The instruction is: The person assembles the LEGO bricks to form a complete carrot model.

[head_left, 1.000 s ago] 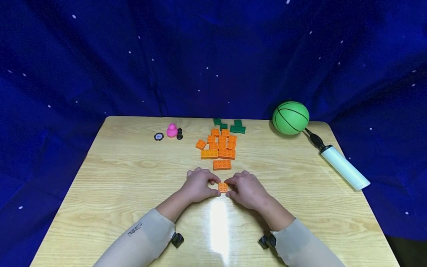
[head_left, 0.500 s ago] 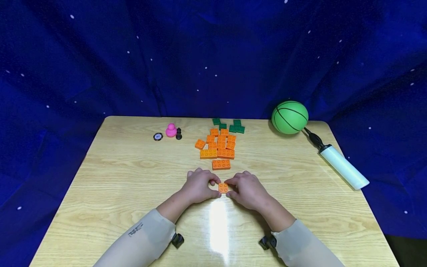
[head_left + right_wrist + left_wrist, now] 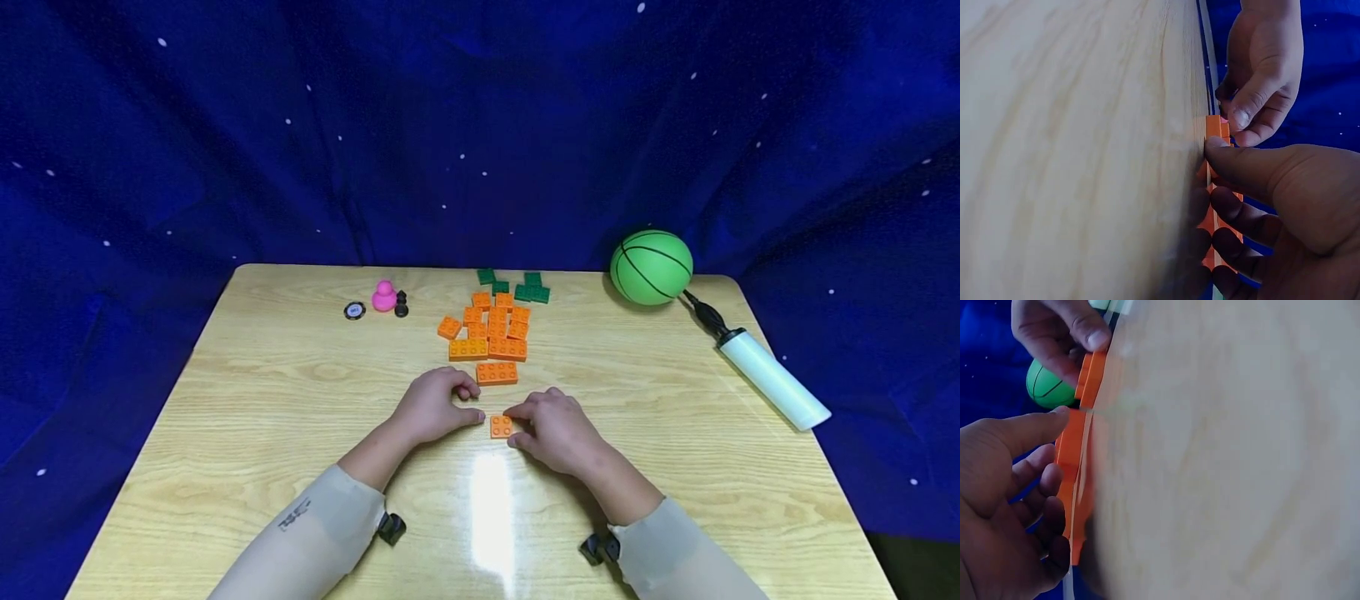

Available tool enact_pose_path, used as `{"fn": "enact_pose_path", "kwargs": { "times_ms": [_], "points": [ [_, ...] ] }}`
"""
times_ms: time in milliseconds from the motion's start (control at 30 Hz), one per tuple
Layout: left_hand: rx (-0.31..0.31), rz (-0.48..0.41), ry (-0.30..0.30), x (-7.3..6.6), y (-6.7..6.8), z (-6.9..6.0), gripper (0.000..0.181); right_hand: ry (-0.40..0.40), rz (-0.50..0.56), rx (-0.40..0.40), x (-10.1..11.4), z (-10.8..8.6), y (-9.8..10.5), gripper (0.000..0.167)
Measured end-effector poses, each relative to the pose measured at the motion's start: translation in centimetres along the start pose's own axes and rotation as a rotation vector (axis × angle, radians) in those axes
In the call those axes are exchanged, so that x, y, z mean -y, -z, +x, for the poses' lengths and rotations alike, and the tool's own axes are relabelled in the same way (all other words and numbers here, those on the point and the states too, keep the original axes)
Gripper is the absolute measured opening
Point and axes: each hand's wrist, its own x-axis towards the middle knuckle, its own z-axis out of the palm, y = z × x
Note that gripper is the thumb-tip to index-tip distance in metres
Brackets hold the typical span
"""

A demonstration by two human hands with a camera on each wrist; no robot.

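Note:
A small square orange toy brick (image 3: 500, 427) with studs on top lies on the table in front of me. My right hand (image 3: 558, 433) pinches its right end between thumb and forefinger; the other fingers are bent. Just left of the brick is my left hand (image 3: 431, 406), apart from it, with a gap between thumb and forefinger and nothing held. Its forefinger is near a long orange brick (image 3: 497, 374). The left wrist view shows the right thumb and fingers at the small brick (image 3: 1091, 378). In the right wrist view, the right thumb (image 3: 1229, 153) covers part of it.
Behind the hands lie several orange bricks (image 3: 497, 323), with green bricks (image 3: 532, 292) further back. To their left are a pink duck (image 3: 384, 297), a black chess pawn (image 3: 401, 305) and a poker chip (image 3: 355, 311). A green ball (image 3: 651, 267) and a hand pump (image 3: 772, 377) occupy the right side.
My left hand has let go of the small brick and moved left and away from me, its fingers spreading. The right hand and the brick have stayed almost in place.

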Motion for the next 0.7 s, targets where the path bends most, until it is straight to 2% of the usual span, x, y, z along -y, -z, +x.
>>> {"fn": "enact_pose_path", "kwargs": {
  "times_ms": [200, 500, 700],
  "points": [
    [-0.053, -0.016, 0.017, 0.1, 0.5, 0.7, 0.032, -0.015, 0.005, 0.004, 0.1, 0.0, -0.1, 0.036],
    [-0.082, 0.011, 0.022, -0.2, 0.6, 1.7, 0.050, -0.029, 0.010, 0.007, 0.2, 0.1, -0.1, 0.036],
    [-0.076, 0.031, 0.033, -0.2, 0.7, 2.3, 0.057, -0.021, 0.003, 0.012, 0.1, 0.2, -0.1, 0.035]
  ]
}}
